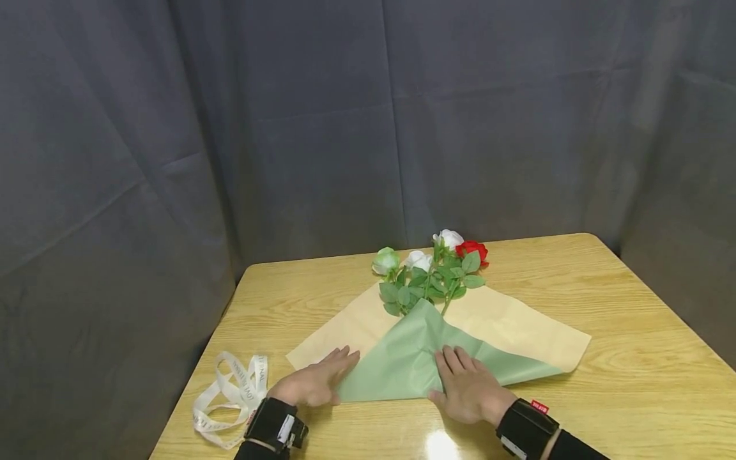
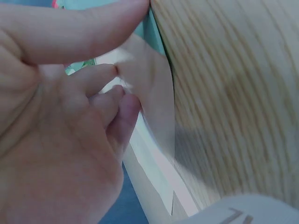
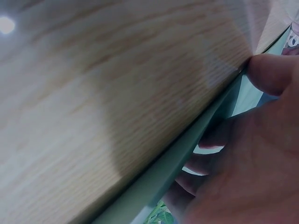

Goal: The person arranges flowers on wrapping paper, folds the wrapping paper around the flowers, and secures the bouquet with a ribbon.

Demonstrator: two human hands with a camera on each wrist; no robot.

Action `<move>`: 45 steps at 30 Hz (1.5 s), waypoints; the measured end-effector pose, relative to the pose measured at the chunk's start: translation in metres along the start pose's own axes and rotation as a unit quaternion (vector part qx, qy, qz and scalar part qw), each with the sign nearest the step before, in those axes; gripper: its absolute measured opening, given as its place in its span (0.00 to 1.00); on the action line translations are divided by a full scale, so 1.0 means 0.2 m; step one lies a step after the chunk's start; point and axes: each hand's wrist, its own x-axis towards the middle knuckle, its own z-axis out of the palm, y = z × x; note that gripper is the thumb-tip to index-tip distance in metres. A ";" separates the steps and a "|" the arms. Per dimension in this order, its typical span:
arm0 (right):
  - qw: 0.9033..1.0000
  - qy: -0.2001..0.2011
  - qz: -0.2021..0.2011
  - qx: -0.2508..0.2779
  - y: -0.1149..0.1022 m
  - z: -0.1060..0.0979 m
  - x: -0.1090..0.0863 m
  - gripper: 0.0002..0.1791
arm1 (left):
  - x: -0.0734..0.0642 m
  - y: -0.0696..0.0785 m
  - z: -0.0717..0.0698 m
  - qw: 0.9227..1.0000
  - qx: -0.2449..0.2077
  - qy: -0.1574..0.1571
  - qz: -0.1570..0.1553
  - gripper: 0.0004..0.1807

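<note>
A sheet of wrapping paper, cream on one face point(image 1: 512, 322) and green on the other point(image 1: 397, 367), lies on the table with its near part folded up over the rose stems. My left hand point(image 1: 313, 383) rests at the paper's left side, fingers stretched over the cream part and thumb by the green fold's near corner. With fingers extended, my right hand point(image 1: 468, 390) presses on the green fold near its front edge. Beyond the fold lie a pale green rose point(image 1: 385, 260), two white roses point(image 1: 418, 260) and a red rose point(image 1: 476, 252); their lower stems are hidden.
A loosely looped white printed ribbon point(image 1: 244, 390) lies left of my left hand. The wooden table point(image 1: 638, 319) has a grey curtain point(image 1: 322, 128) behind it and at both sides.
</note>
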 end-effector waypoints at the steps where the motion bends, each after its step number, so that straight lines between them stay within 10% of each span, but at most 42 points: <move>1: 1.000 0.002 -0.002 0.001 0.00 0.00 0.00 0.44 | 0.00 0.00 0.00 1.000 0.001 0.006 0.001 0.49; 28: 1.000 0.006 0.001 0.008 -0.01 -0.03 -0.02 0.43 | -0.02 -0.04 -0.04 1.000 0.005 -0.015 -0.016 0.52; 39: 0.996 -0.010 -0.057 0.063 0.09 -0.10 -0.01 0.41 | -0.01 -0.05 -0.05 0.999 -0.019 -0.025 -0.019 0.53; 45: 0.997 0.000 -0.049 0.059 0.07 -0.10 -0.02 0.40 | 0.03 0.13 0.02 0.997 0.029 0.060 -0.032 0.49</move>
